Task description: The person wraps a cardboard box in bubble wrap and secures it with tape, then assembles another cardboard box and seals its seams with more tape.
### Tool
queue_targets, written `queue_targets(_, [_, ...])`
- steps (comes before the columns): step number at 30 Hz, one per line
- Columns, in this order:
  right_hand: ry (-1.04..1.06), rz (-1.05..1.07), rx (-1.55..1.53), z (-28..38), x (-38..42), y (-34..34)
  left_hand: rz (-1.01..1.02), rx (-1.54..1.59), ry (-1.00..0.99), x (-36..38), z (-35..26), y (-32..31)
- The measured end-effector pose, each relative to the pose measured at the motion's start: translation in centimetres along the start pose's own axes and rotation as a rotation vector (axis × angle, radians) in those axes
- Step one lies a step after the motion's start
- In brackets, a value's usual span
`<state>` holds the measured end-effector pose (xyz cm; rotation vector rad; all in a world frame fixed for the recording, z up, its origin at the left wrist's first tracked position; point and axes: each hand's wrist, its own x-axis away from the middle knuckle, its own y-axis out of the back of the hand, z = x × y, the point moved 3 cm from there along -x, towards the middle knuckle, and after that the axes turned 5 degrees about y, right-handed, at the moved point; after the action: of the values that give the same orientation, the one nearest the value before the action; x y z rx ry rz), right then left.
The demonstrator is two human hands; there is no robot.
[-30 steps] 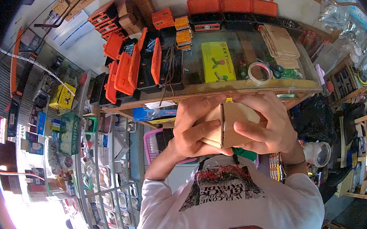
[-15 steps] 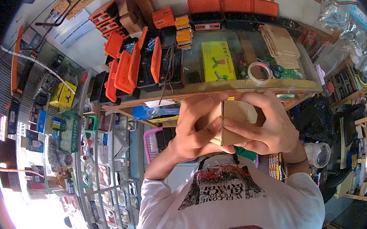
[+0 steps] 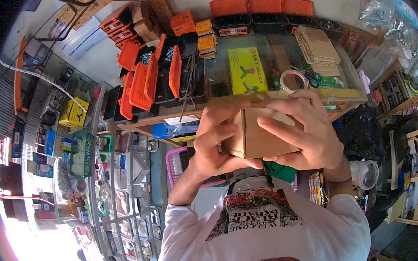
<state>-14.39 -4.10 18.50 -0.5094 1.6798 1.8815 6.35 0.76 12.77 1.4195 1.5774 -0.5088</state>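
Observation:
A small brown cardboard box (image 3: pixel 268 133) is held up in front of my chest, between both hands. My left hand (image 3: pixel 216 142) wraps its left side, fingers over the top corner and thumb underneath. From the right, my right hand (image 3: pixel 310 132) grips the box, with one finger lying across its near face and the thumb below. An upright edge of the box faces me, and its panels look closed there. The far side of the box is hidden by my fingers.
Beyond the hands is a glass-topped counter (image 3: pixel 219 75) bearing open orange-lidded cases (image 3: pixel 146 81), a yellow box (image 3: pixel 247 71), a tape roll (image 3: pixel 293 80), scissors (image 3: pixel 314 77) and flattened cardboard (image 3: pixel 316 48). Stocked shelves (image 3: pixel 93 188) line the left. A pink basket (image 3: pixel 175 165) sits below the counter.
The box has turned, so a broad side panel now shows on the right. My right fingers have shifted from pressing at the edge to lying across that panel.

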Motion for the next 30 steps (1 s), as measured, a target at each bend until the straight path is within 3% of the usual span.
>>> queue_targets(4, [-0.04, 0.01, -0.076, -1.3, 0.7, 0.6, 0.178, -0.073, -0.062, -0.9, 0.1, 1.2])
queue_targets(7, [-0.012, 0.011, -0.036, -1.9, 0.7, 0.5, 0.247, -0.149, 0.017, -0.9, 0.6, 1.2])
queue_targets(10, [-0.043, 0.015, -0.036, -3.6, 1.1, -0.2, 0.192, -0.122, 0.067, -0.7, 2.2, 0.6])
queue_targets(14, [-0.172, -0.238, -0.001, -7.4, 2.5, 1.2, 0.044, -0.322, 0.132, -1.9, 4.8, 0.0])
queue_targets(17, [-0.499, -0.384, -0.075, -11.9, 5.2, 2.1, -0.124, -0.393, 0.221, -1.7, 9.3, -1.2])
queue_targets(20, [-0.677, -0.269, -0.151, -15.9, 8.6, 0.7, -0.176, -0.429, 0.245, -2.1, 12.2, -2.9])
queue_targets(23, [-0.629, -0.091, -0.138, -17.3, 11.3, -2.5, -0.151, -0.455, 0.307, -1.1, 15.3, -3.7])
queue_targets(26, [-0.475, -0.009, 0.195, -16.0, 12.2, -4.4, -0.121, -0.44, 0.34, 0.0, 17.7, -3.3])
queue_targets(30, [-0.481, -0.005, 0.25, -16.5, 13.4, -7.1, -0.086, -0.46, 0.386, 0.3, 17.8, -2.9])
